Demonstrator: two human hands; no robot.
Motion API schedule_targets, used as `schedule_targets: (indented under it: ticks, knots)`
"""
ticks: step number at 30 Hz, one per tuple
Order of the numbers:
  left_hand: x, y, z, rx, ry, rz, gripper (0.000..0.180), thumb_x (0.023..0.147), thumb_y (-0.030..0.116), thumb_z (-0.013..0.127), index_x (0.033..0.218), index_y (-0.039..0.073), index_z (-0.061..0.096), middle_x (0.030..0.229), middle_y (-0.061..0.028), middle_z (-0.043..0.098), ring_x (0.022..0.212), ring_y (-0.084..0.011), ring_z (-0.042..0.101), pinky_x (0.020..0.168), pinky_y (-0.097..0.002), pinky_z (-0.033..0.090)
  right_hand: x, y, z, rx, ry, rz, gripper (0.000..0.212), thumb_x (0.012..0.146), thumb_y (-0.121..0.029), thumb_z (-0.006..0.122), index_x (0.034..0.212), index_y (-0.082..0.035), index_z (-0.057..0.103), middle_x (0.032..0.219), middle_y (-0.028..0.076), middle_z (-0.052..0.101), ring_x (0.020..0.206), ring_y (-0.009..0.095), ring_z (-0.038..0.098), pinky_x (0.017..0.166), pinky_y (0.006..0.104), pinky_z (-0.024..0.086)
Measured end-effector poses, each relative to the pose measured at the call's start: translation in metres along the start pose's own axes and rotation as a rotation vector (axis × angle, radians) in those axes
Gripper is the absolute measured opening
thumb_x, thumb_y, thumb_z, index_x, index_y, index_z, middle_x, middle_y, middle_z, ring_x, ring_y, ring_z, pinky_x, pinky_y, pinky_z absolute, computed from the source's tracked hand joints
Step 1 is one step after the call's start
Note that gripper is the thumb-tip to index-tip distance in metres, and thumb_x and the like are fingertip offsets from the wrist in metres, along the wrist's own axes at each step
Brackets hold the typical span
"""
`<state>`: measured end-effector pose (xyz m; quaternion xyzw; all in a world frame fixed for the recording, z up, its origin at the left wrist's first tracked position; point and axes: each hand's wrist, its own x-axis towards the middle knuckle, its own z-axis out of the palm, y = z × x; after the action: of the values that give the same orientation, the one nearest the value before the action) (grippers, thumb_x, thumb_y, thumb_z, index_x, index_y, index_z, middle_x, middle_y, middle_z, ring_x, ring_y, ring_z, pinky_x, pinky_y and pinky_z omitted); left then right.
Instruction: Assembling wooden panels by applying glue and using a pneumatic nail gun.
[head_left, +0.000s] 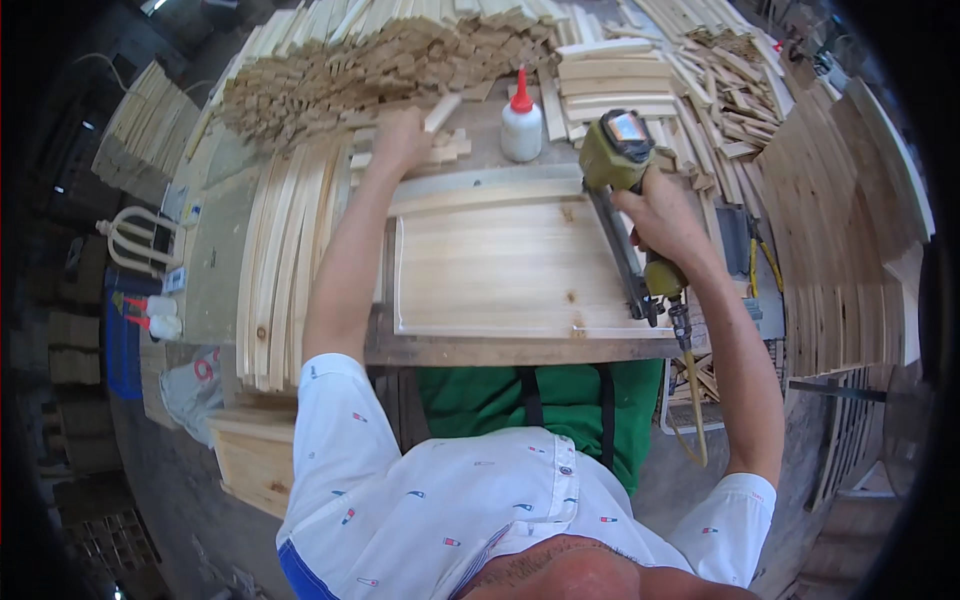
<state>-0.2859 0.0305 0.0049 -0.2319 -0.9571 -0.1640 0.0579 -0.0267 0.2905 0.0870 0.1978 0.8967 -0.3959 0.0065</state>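
Note:
My right hand (665, 215) is closed around the grip of an olive-green and black air nailer (615, 155), tilted over the right side of a pale wooden panel (490, 265). Its yellow air hose (692, 395) hangs from the handle end. Thin white lines, like glue, run along the panel's left and front edges, and a wooden strip (500, 198) lies along its far edge. Beyond the panel's far left corner, my left hand (403, 142) closes on a short wooden strip (442, 112), its fingertips partly hidden. Several more short strips (450, 150) lie beside that hand.
A white glue bottle with a red tip (521, 125) stands beyond the panel. Behind it is a big pile of wooden strips (390, 75). Long boards (285, 260) lie to the left; a stack of wide panels (835, 220) rises at the right. More glue bottles (160, 317) are far left.

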Motion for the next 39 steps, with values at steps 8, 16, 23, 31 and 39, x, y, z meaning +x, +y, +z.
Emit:
schedule_targets:
  ticks: [8,16,23,31,39]
  knots:
    - [-0.196,-0.002,-0.048,-0.316,0.044,-0.2,0.045,0.077,0.024,0.069,0.115,0.002,0.063,0.086,-0.0161,0.06,0.078,-0.031,0.06,0.072,-0.0401,0.048,-0.001,0.004,-0.006,0.063,-0.004,-0.012,0.033,0.085,-0.024,0.058,0.094,0.008,0.055,0.064,0.011,0.059,0.048,0.018,0.06,0.046,0.0319,0.048]
    - [-0.236,0.018,-0.032,-0.21,0.041,-0.242,0.042,0.079,0.018,0.065,0.116,0.0,0.063,0.093,-0.0193,0.058,0.085,-0.034,0.06,0.076,-0.0422,0.048,-0.001,0.004,-0.001,0.073,-0.019,-0.026,0.034,0.085,-0.023,0.058,0.092,0.01,0.055,0.063,0.011,0.059,0.048,0.017,0.059,0.046,0.0318,0.047]
    - [-0.235,0.023,-0.025,-0.142,0.071,-0.257,0.041,0.079,0.017,0.062,0.115,-0.001,0.063,0.097,-0.0226,0.058,0.092,-0.0391,0.058,0.083,-0.0454,0.047,-0.004,0.0,-0.002,0.033,-0.03,-0.043,0.03,0.086,-0.022,0.057,0.093,0.007,0.054,0.066,0.01,0.058,0.048,0.016,0.059,0.045,0.0313,0.048]
    - [-0.228,0.021,-0.023,-0.144,0.072,-0.288,0.041,0.077,0.017,0.063,0.114,-0.001,0.064,0.097,-0.0232,0.059,0.095,-0.0394,0.058,0.085,-0.0457,0.046,-0.005,-0.003,-0.006,0.02,-0.013,-0.047,0.031,0.086,-0.023,0.057,0.088,0.007,0.056,0.062,0.01,0.059,0.049,0.018,0.06,0.047,0.0331,0.048]
    - [-0.224,0.023,-0.019,-0.113,0.055,-0.308,0.041,0.075,0.018,0.063,0.112,0.0,0.065,0.102,-0.0253,0.061,0.099,-0.0401,0.059,0.088,-0.0453,0.046,0.011,0.023,-0.003,-0.035,-0.018,-0.128,0.03,0.084,-0.022,0.06,0.094,0.006,0.061,0.063,0.009,0.061,0.048,0.016,0.06,0.046,0.0308,0.049]
